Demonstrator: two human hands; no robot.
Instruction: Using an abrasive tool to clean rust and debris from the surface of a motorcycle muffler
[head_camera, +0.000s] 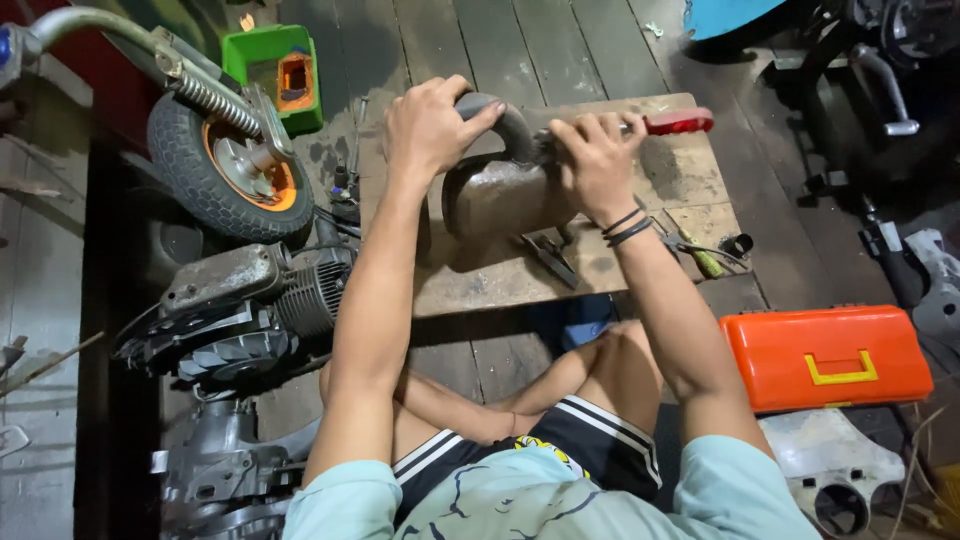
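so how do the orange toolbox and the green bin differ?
The orange toolbox is shut, with a yellow handle on its lid; the green bin is open-topped, with an orange piece inside. The toolbox lies at the person's right, beside the knee; the bin sits far off to the left, behind the small wheel. The toolbox looks larger and longer, the bin squarer. Both look like plastic, rest on the plank floor, and neither hand touches them.

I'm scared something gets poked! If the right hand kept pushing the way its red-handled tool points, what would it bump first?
Probably the curved pipe on the rusty metal part. The right hand aims the red-handled tool leftward at it, and the left hand grips that pipe just beyond. The tip is hidden.
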